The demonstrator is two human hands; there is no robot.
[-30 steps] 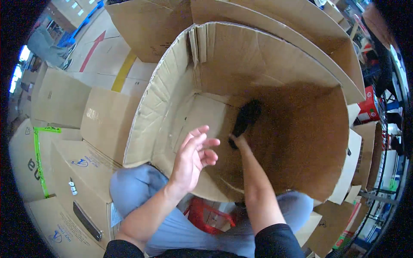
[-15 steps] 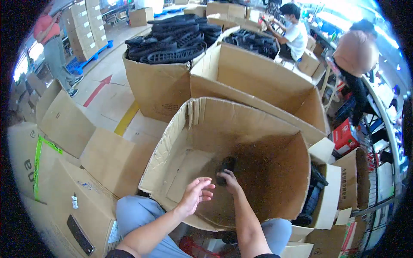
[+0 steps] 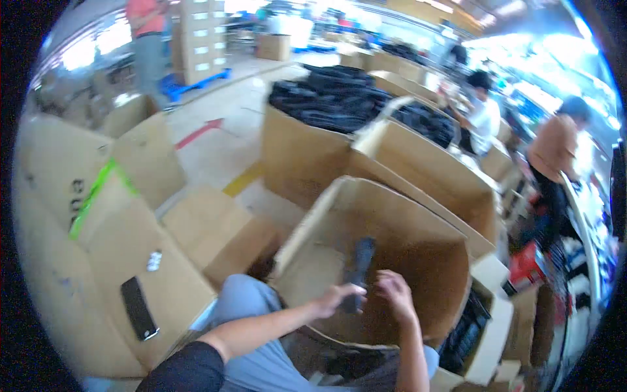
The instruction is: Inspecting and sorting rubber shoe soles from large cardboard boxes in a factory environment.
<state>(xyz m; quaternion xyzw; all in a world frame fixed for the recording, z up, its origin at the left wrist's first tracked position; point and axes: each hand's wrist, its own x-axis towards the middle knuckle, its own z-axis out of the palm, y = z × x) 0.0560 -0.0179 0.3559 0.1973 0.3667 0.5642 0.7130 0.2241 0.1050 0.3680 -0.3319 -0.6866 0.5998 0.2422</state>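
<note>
A black shoe sole (image 3: 362,260) stands upright over the open carton (image 3: 428,261) in front of my knees. My left hand (image 3: 334,300) is closed round the sole's lower end. Just right of the sole, my right hand (image 3: 396,295) is off it, with fingers loosely bent and apart; they are a little blurred. The carton's brown inner walls show behind both hands, and its bottom is partly hidden by them.
Big cartons heaped with black soles (image 3: 326,95) stand beyond, beside another open carton (image 3: 424,163). A phone (image 3: 138,308) lies on a carton at left. A smaller box (image 3: 486,340) of black pieces is at right. Several people work farther off.
The sole has come up from inside the carton, passing from my right hand to my left. My right hand has let go. The view has swung left and up.
</note>
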